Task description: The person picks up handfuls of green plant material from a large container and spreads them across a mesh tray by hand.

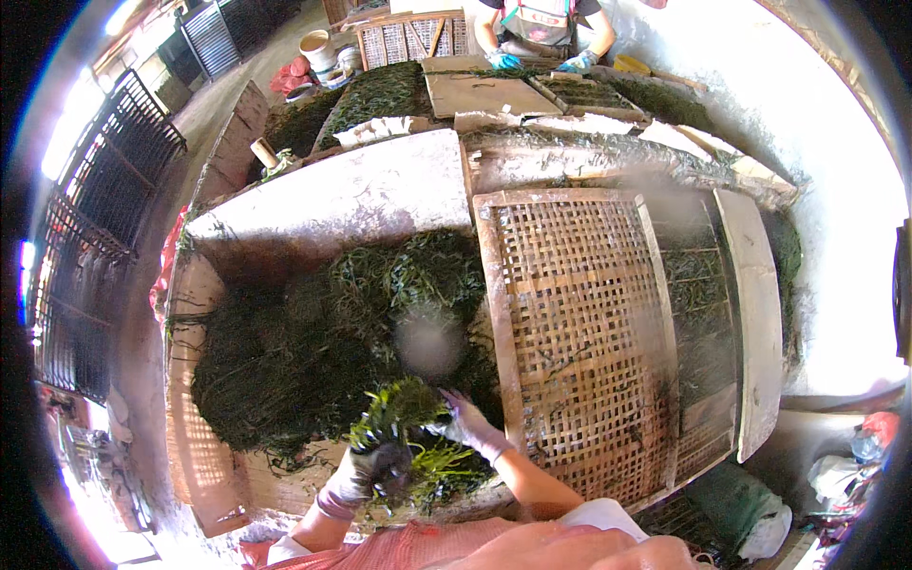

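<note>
A clump of bright green seaweed-like strands [401,407] is between my two hands, near the front of a trough [204,475]. My left hand [356,473], in a pale glove, closes around the clump's lower left side. From the right, my gloved right hand [467,425] grips its edge, the fingertips partly covered by strands. More yellow-green strands [446,470] hang below the hands. Behind them, a large dark heap of the same stringy plant [285,356] fills much of the trough, with greener strands [418,271] at its far right.
Right of the heap lies a wooden-framed woven lattice panel [579,323], beside a pale board [750,313]. A white slab wall [351,190] bounds the trough's far side. Across it, a co-worker's blue-gloved hands [503,61] rest near more green heaps [375,100] and a flat board [489,93].
</note>
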`<action>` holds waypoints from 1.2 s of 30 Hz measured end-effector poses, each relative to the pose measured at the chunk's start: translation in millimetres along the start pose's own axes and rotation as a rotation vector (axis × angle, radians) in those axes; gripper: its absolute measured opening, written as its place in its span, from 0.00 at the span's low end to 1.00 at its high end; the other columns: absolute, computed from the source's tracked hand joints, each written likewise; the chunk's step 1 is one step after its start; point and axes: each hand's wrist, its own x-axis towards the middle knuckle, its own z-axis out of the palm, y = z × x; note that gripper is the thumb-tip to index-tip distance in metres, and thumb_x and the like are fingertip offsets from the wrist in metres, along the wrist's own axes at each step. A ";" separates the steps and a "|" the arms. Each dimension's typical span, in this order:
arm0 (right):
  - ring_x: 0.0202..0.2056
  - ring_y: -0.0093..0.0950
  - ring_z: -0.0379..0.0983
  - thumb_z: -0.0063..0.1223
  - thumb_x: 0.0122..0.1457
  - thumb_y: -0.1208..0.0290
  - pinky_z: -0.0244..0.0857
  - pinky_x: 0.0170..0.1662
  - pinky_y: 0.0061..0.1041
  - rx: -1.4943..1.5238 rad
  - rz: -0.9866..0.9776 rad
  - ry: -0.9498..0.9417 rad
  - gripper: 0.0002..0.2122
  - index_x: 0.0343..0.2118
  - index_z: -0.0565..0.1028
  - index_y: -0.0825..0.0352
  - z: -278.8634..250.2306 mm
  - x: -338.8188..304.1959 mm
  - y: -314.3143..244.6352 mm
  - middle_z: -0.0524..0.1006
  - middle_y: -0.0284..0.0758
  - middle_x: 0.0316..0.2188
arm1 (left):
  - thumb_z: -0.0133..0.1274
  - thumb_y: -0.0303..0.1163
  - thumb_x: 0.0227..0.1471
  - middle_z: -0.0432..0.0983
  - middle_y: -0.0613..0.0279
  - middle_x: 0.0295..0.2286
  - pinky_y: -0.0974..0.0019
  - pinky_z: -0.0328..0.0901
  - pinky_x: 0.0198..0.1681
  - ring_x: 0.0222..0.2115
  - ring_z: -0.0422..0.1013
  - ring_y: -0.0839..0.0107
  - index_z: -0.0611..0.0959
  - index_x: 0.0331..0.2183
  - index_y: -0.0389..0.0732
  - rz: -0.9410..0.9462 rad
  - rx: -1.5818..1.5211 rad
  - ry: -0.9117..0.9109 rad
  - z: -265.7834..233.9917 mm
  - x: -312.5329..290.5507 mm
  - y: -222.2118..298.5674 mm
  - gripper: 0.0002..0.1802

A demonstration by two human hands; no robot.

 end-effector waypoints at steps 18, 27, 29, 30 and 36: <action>0.37 0.36 0.73 0.52 0.46 0.74 0.68 0.46 0.29 -0.621 -0.380 0.195 0.17 0.42 0.71 0.65 37.8 -47.7 -54.8 0.74 0.42 0.40 | 0.48 0.44 0.53 0.69 0.60 0.23 0.72 0.55 0.12 0.13 0.59 0.77 0.71 0.39 0.39 0.418 -0.576 0.441 4.2 -142.8 61.4 0.19; 0.32 0.27 0.70 0.54 0.40 0.80 0.65 0.36 0.21 -0.354 -0.299 0.059 0.22 0.44 0.72 0.68 -1.6 -96.1 -202.8 0.70 0.38 0.38 | 0.49 0.36 0.54 0.74 0.65 0.24 0.78 0.57 0.12 0.13 0.62 0.82 0.74 0.38 0.44 0.516 -0.369 0.228 -34.2 -133.0 45.8 0.10; 0.31 0.26 0.72 0.49 0.43 0.81 0.68 0.32 0.26 -0.800 -0.638 0.136 0.23 0.47 0.71 0.65 -9.0 -74.0 -177.5 0.70 0.41 0.44 | 0.49 0.39 0.54 0.75 0.64 0.28 0.78 0.59 0.13 0.15 0.64 0.80 0.74 0.42 0.45 0.509 -0.415 0.158 -32.4 -129.2 42.6 0.14; 0.32 0.25 0.71 0.47 0.44 0.85 0.69 0.32 0.26 -0.335 -0.320 -0.004 0.24 0.48 0.70 0.64 -11.6 -77.3 -169.0 0.70 0.40 0.45 | 0.46 0.41 0.56 0.75 0.64 0.31 0.79 0.61 0.17 0.18 0.66 0.80 0.72 0.45 0.46 0.522 -0.380 0.096 -38.5 -124.7 40.1 0.16; 0.44 0.32 0.71 0.56 0.35 0.89 0.69 0.43 0.25 -0.308 -0.848 0.021 0.31 0.48 0.71 0.61 -29.8 -136.2 -335.0 0.71 0.38 0.46 | 0.46 0.54 0.52 0.69 0.60 0.47 0.61 0.65 0.43 0.41 0.68 0.68 0.64 0.55 0.49 0.612 -0.402 0.074 -50.5 -99.2 24.4 0.33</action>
